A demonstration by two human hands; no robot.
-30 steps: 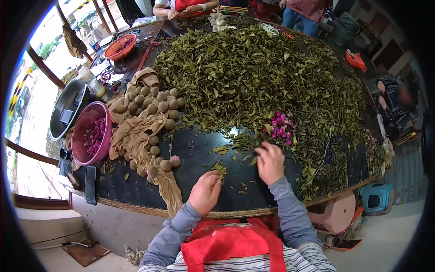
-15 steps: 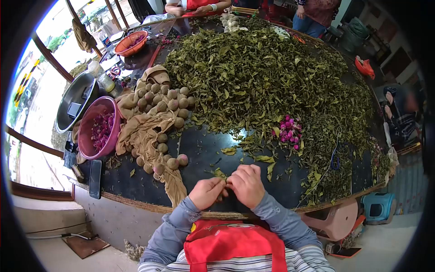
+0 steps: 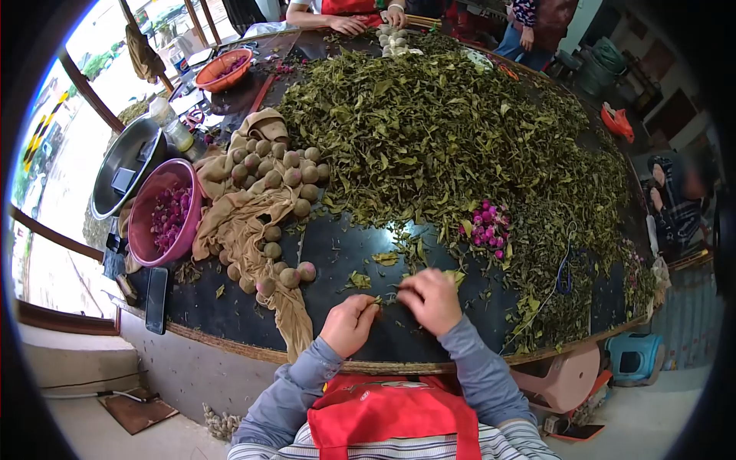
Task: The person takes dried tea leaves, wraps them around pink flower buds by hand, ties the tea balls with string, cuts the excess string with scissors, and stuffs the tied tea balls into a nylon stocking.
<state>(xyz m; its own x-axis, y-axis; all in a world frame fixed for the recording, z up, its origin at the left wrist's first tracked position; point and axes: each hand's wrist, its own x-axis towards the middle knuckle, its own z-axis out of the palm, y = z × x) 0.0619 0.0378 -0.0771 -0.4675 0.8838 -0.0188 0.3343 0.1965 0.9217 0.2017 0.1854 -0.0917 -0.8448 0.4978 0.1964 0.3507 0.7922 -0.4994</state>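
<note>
Head view: over on the left, a pink bowl (image 3: pixel 188 234) sits beside brown cloth (image 3: pixel 230 222) strewn with balls (image 3: pixel 293 177). Next, the left hand (image 3: pixel 346 326) pinches a leaf scrap (image 3: pixel 376 300) in its fingers over the counter (image 3: pixel 337 257). Just beside it the right hand (image 3: pixel 435 303) curls; I can't tell whether its fingers grip anything. They seem to be picking over leaves, the leaf pile (image 3: pixel 445 138) beyond; the next move calls for a light pinch.

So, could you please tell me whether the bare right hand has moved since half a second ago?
Yes: the bare right hand has moved away from the bare left hand, forward and rightward, nearer the small heap of pink flower buds.
</note>
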